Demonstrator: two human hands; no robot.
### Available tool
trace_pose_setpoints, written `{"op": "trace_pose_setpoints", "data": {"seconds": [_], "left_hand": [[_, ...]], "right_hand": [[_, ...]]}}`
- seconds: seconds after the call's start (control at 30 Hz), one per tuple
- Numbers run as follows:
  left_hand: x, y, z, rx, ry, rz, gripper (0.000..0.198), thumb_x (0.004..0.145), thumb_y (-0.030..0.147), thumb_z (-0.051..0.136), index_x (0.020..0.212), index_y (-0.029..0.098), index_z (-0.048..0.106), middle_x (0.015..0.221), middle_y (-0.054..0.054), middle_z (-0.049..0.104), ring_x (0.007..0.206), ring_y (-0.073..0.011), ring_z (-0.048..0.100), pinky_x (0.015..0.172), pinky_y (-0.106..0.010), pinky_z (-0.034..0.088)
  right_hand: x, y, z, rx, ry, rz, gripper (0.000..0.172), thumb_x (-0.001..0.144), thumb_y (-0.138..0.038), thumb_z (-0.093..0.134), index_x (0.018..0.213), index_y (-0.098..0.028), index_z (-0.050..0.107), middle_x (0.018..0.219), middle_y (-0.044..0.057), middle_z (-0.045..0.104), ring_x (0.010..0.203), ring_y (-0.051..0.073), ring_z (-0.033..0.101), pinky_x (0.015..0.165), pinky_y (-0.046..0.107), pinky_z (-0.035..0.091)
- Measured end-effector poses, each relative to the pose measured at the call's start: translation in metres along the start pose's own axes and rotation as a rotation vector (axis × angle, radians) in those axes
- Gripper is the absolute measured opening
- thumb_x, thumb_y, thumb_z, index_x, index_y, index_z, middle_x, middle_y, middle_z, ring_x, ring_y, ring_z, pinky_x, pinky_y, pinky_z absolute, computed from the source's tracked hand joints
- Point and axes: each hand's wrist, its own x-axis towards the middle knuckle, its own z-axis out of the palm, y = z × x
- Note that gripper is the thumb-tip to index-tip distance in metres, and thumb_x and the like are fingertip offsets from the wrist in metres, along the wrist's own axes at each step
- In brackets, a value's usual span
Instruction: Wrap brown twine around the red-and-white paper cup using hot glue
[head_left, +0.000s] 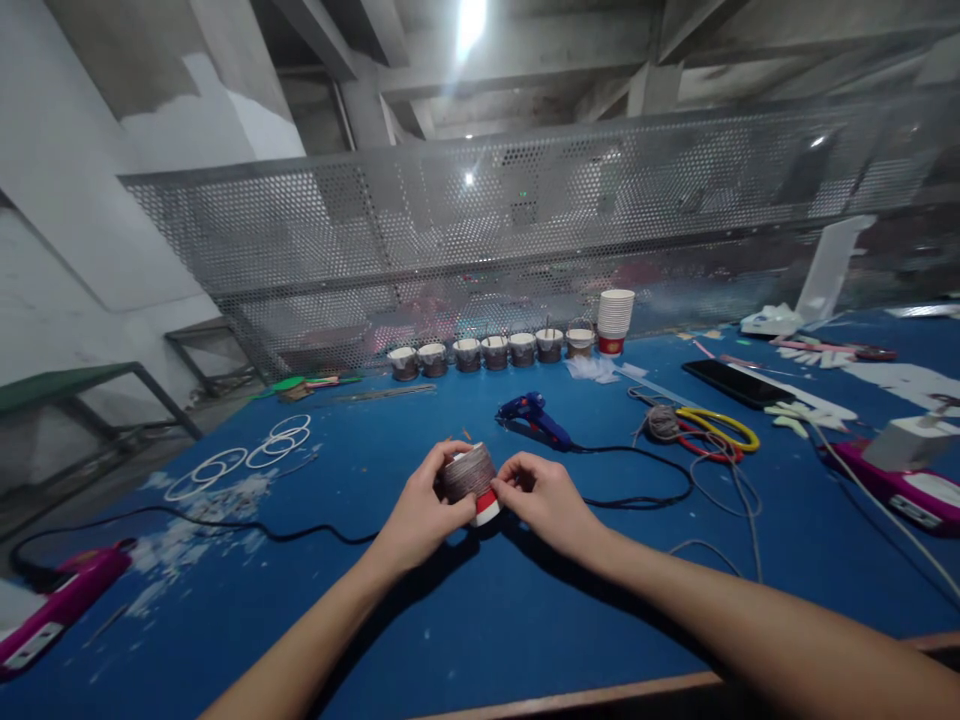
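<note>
A paper cup wrapped in grey-brown cord, with a red and white band showing at its lower right, is held tilted above the blue table. My left hand grips it from the left, fingers behind and thumb across the front. At the cup's right side is my right hand, its thumb and forefinger pinched together near the cord's edge. What lies between those fingertips is too small to make out. Behind the hands rests a blue glue gun with a black cable.
Several wrapped cups line the back beside a stack of paper cups. White rings lie left. Right are a cord ball, yellow ring, black phone and magenta power strip; another strip is front left.
</note>
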Motion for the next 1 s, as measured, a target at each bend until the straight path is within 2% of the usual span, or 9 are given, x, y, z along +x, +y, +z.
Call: {"op": "trace_pose_setpoints", "data": {"seconds": [0.13, 0.27, 0.37, 0.5, 0.6, 0.7, 0.87, 0.93, 1.0], "left_hand": [[0.001, 0.001, -0.002, -0.071, -0.001, -0.016, 0.045, 0.061, 0.016, 0.051, 0.106, 0.019, 0.055, 0.096, -0.003, 0.062, 0.073, -0.0150, 0.058, 0.062, -0.025, 0.049], [0.000, 0.004, -0.002, -0.091, 0.002, -0.035, 0.045, 0.062, 0.022, 0.059, 0.107, 0.020, 0.054, 0.094, -0.003, 0.062, 0.073, -0.0156, 0.057, 0.065, -0.027, 0.049], [0.000, 0.004, -0.002, -0.079, 0.015, -0.025, 0.044, 0.063, 0.024, 0.062, 0.106, 0.020, 0.054, 0.095, -0.003, 0.062, 0.074, -0.0154, 0.057, 0.068, -0.028, 0.048], [0.000, 0.001, -0.001, -0.041, 0.055, 0.025, 0.042, 0.063, 0.023, 0.062, 0.105, 0.019, 0.054, 0.096, -0.002, 0.062, 0.077, -0.0151, 0.057, 0.069, -0.026, 0.047], [0.000, -0.003, -0.001, -0.007, 0.077, 0.051, 0.042, 0.065, 0.021, 0.060, 0.107, 0.020, 0.054, 0.091, -0.001, 0.062, 0.074, -0.0148, 0.056, 0.066, -0.025, 0.045], [0.001, -0.008, -0.002, -0.013, 0.088, 0.089, 0.042, 0.067, 0.020, 0.061, 0.109, 0.021, 0.053, 0.087, 0.000, 0.061, 0.073, -0.0150, 0.057, 0.064, -0.025, 0.045], [0.004, -0.015, -0.007, -0.066, 0.167, 0.137, 0.041, 0.069, 0.021, 0.063, 0.109, 0.021, 0.053, 0.089, -0.001, 0.061, 0.074, -0.0151, 0.057, 0.068, -0.026, 0.046], [0.006, -0.017, -0.009, -0.097, 0.203, 0.141, 0.041, 0.069, 0.023, 0.064, 0.109, 0.021, 0.053, 0.093, -0.002, 0.062, 0.077, -0.0163, 0.059, 0.071, -0.028, 0.047], [0.008, -0.018, -0.010, -0.129, 0.235, 0.129, 0.042, 0.068, 0.024, 0.065, 0.109, 0.022, 0.054, 0.095, -0.003, 0.063, 0.079, -0.0173, 0.060, 0.072, -0.030, 0.048]], "right_hand": [[-0.001, -0.005, -0.006, 0.030, -0.046, 0.056, 0.013, 0.079, -0.022, 0.054, 0.067, -0.017, 0.057, 0.062, -0.002, 0.056, 0.056, 0.011, 0.049, 0.053, 0.023, 0.038], [-0.003, -0.009, -0.009, -0.009, -0.083, 0.057, 0.008, 0.078, -0.020, 0.056, 0.071, -0.016, 0.059, 0.065, -0.001, 0.058, 0.054, 0.011, 0.048, 0.051, 0.022, 0.037], [-0.005, -0.009, -0.009, -0.070, -0.075, 0.008, 0.003, 0.075, -0.014, 0.060, 0.073, -0.016, 0.061, 0.069, 0.000, 0.060, 0.057, 0.011, 0.050, 0.054, 0.023, 0.038], [-0.009, -0.010, -0.007, -0.102, -0.094, -0.134, 0.013, 0.078, -0.010, 0.057, 0.068, -0.017, 0.061, 0.070, 0.000, 0.063, 0.064, 0.012, 0.055, 0.060, 0.023, 0.041], [-0.016, -0.011, -0.005, -0.134, -0.154, -0.284, 0.012, 0.082, -0.012, 0.055, 0.076, -0.017, 0.063, 0.075, 0.002, 0.065, 0.066, 0.012, 0.057, 0.062, 0.023, 0.044], [-0.026, -0.014, -0.005, -0.326, -0.198, -0.542, 0.011, 0.085, -0.016, 0.054, 0.090, -0.015, 0.064, 0.085, 0.007, 0.068, 0.074, 0.017, 0.060, 0.066, 0.027, 0.046], [-0.042, -0.039, -0.027, -0.633, -0.247, -1.023, 0.017, 0.088, -0.028, 0.054, 0.084, -0.014, 0.063, 0.070, 0.007, 0.065, 0.065, 0.019, 0.059, 0.064, 0.032, 0.047], [-0.043, -0.051, -0.047, -0.560, -0.196, -1.177, 0.022, 0.091, -0.033, 0.050, 0.087, -0.014, 0.062, 0.070, 0.007, 0.065, 0.067, 0.018, 0.061, 0.066, 0.031, 0.049], [-0.034, -0.054, -0.070, -0.449, -0.045, -1.191, 0.026, 0.094, -0.034, 0.044, 0.094, -0.015, 0.061, 0.078, 0.009, 0.067, 0.074, 0.019, 0.063, 0.068, 0.032, 0.050]]}}
